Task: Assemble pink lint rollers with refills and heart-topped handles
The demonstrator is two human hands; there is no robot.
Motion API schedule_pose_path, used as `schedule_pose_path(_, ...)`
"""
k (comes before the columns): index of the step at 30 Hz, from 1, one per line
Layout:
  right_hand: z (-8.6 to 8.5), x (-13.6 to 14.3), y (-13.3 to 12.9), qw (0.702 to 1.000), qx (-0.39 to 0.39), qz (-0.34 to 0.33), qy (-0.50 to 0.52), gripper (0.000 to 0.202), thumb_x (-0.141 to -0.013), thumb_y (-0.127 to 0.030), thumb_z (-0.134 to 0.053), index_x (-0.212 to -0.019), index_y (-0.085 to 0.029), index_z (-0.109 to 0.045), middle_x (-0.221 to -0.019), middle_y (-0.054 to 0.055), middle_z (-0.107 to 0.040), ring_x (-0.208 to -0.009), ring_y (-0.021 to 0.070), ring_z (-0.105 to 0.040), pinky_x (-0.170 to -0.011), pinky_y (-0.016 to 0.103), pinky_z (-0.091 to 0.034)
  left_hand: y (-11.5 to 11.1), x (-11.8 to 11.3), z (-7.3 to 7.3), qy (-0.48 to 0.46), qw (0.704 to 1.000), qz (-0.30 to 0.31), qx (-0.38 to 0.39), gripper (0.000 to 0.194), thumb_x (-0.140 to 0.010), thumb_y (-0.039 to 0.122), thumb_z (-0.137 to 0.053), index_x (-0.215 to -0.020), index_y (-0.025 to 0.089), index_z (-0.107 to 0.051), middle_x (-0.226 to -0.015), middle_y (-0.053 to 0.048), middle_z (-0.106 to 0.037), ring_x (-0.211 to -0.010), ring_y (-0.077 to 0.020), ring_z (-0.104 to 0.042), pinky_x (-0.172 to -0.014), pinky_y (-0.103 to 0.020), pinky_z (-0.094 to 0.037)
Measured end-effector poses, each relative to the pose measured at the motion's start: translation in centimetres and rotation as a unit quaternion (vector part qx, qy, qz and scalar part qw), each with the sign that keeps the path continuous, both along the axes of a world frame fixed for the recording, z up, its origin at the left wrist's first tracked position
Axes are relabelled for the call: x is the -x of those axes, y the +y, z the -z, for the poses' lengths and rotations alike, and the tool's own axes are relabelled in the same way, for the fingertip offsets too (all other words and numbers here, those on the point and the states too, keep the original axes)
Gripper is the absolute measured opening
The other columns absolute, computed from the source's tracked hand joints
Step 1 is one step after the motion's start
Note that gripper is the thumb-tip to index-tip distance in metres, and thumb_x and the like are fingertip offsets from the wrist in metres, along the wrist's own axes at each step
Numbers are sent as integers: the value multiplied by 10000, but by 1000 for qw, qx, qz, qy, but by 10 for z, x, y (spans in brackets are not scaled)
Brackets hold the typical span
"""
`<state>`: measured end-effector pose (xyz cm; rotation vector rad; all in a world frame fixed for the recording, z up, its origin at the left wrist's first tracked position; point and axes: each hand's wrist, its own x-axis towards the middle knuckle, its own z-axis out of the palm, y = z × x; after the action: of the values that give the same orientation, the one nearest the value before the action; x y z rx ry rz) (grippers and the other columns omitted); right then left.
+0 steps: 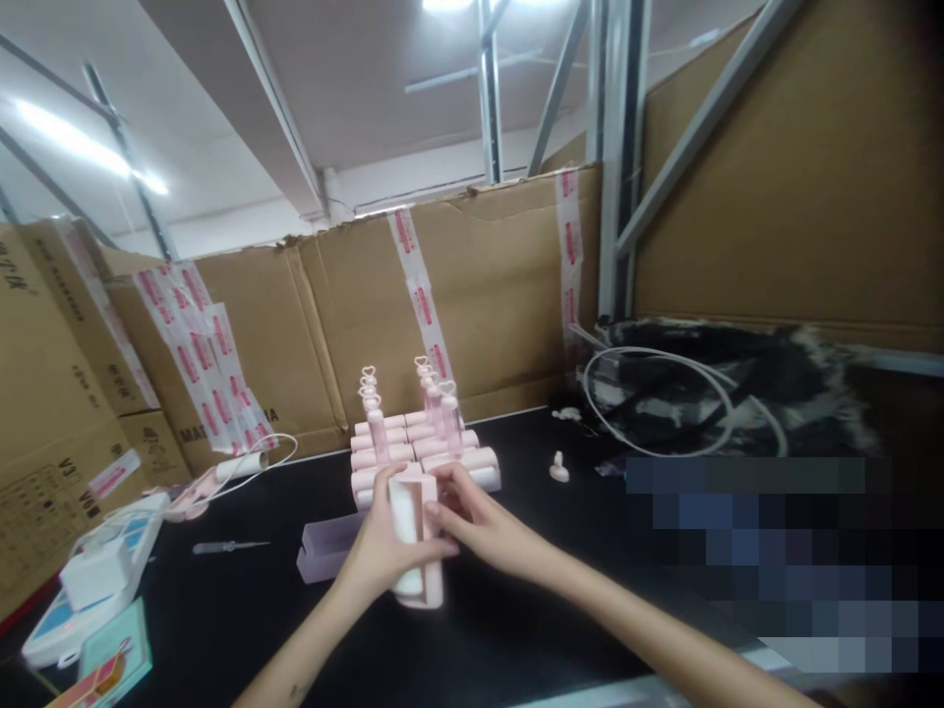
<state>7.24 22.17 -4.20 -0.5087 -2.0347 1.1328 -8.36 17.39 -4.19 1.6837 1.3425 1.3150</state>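
Note:
A pink case with a white inner part (408, 531) is held upright over the black table, in front of rows of pink cylinders (376, 459). My left hand (383, 541) wraps round its left side, the thumb lying across the front. On the other side, the fingers of my right hand (468, 516) are bent against the case's upper right edge. Clear pink pieces with heart-shaped tops (378, 433) stand among the cylinders. A translucent purple tray (321, 551) lies just left of my left hand.
At the left are a screwdriver (230, 547), a white power strip (95, 580) and a teal box (118, 654). A small pink part (559, 467) lies right of the cylinders. A white cable (656, 354) loops at the back right. Cardboard (487, 285) walls the table's back.

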Motion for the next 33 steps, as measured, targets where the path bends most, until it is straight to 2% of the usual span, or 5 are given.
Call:
schedule_pose_path(8, -13, -12, -3, 970, -200, 86, -110, 275, -696, -125, -521, -952, -166, -611, -826, 46, -619, -718, 163, -548, -632, 253, -411, -24, -7, -10, 322, 941, -79, 60, 764, -642, 370, -653, -1286, 224, -270, -981, -79, -630, -897, -330, -619, -719, -390, -458)
schedule_pose_path(16, -6, -15, -5, 940, -265, 74, -203, 98, -664, -129, -492, -707, -157, -576, -644, 34, -579, -541, 139, -470, -518, 242, -310, -29, -7, -5, 467, 883, -34, 35, 756, -673, 368, -552, -1344, 161, -271, -1050, -149, -609, -894, -353, -623, -734, -407, -454)
schedule_pose_path(25, -2, -11, -6, 968, -189, -2, -167, 62, -670, -130, -459, -650, -158, -511, -598, -6, -530, -535, 112, -451, -521, 227, -320, -47, -3, -25, 486, 869, -2, 91, 662, -663, 420, -569, -1261, 217, -371, -1008, -99, -626, -895, -334, -622, -726, -366, -447)
schedule_pose_path(30, 1, -6, -11, 989, -62, -17, -131, 60, -615, -133, -481, -568, -164, -459, -499, -54, -421, -472, 79, -383, -438, 197, -278, -59, -4, -33, 504, 860, 5, 86, 577, -685, 399, -560, -1217, 253, -393, -975, -78, -637, -849, -326, -633, -688, -355, -443)
schedule_pose_path(33, 3, -3, -9, 994, 12, -40, -98, 86, -592, -118, -488, -658, -148, -534, -561, -42, -515, -518, 94, -469, -467, 190, -355, -59, -6, -37, 504, 859, -12, 85, 503, -692, 370, -545, -1167, 261, -420, -934, -58, -643, -817, -314, -641, -654, -335, -439)
